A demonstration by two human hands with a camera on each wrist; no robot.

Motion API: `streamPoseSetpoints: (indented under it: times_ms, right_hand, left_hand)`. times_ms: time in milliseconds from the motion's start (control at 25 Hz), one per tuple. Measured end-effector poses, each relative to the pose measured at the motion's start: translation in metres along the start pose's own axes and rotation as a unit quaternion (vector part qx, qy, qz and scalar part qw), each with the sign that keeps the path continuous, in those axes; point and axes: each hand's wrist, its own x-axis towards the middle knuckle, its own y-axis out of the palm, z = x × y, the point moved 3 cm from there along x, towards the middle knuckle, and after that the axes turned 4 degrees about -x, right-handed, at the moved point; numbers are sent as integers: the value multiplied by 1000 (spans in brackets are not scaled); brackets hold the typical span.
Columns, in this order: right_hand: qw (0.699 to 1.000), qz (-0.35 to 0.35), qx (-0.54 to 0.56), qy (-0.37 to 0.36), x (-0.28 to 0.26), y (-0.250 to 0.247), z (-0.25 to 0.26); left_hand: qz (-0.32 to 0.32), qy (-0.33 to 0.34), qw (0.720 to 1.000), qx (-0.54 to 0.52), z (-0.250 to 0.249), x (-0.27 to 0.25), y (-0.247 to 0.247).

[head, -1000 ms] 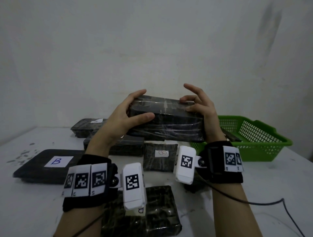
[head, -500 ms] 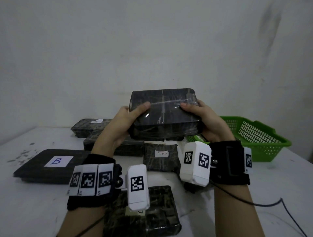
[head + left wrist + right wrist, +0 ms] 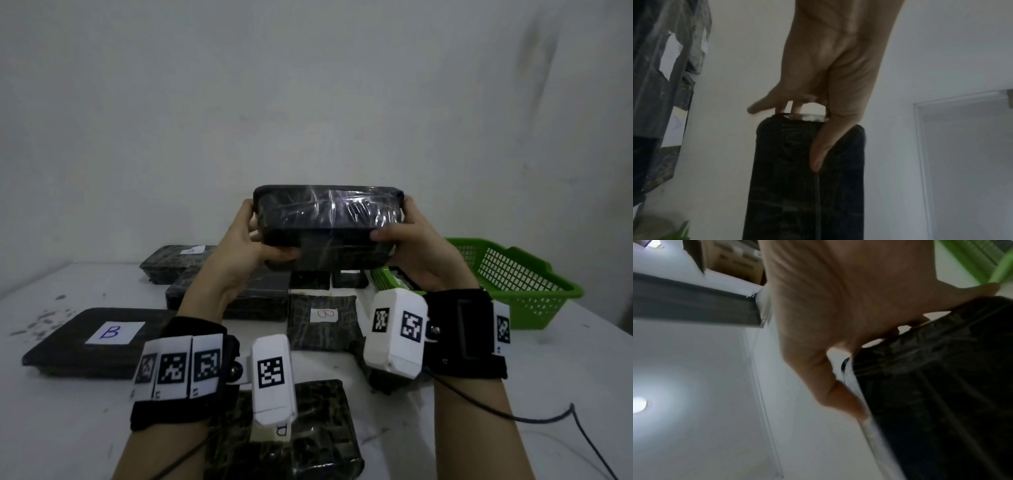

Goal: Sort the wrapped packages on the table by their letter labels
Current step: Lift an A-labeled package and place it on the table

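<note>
Head view, left to right, taking the raised black wrapped package (image 3: 329,219) as landmark: a flat package labelled B (image 3: 102,337) lies on the white table (image 3: 61,428), low to its left. The left hand (image 3: 239,246) grips the package's left end, thumb underneath. The right hand (image 3: 418,246) grips its right end. Below it lies a smaller B package (image 3: 323,322). A green basket (image 3: 513,284) stands to its lower right.

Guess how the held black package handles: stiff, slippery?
Held black package probably stiff: it spans left hand to right hand without sagging. Glossy wrap looks slippery. Two-handed end grip hints at some bulk or weight.
</note>
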Motion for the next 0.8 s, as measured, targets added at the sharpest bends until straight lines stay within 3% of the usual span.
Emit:
streamPoseSetpoints:
  times_ms: [80, 160, 280, 400, 680, 800]
  right_hand:
    - [997, 14, 71, 18, -1, 7, 3]
    - [988, -57, 145, 2, 3, 9, 3]
    - [966, -171, 162, -108, 6, 14, 4]
    - [967, -149, 101, -180, 4, 23, 5]
    - [993, -18, 117, 0, 5, 22, 2]
    - [990, -18, 140, 23, 7, 13, -1]
  left_hand:
    - [41, 35, 998, -34, -3, -2, 0]
    - [90, 36, 994, -46, -8, -7, 7]
    - [52, 3, 992, -114, -8, -6, 10]
    - [42, 4, 986, -159, -5, -2, 2]
    - [82, 8, 984, -158, -1, 0, -10]
    - [88, 0, 988, -126, 2, 1, -8]
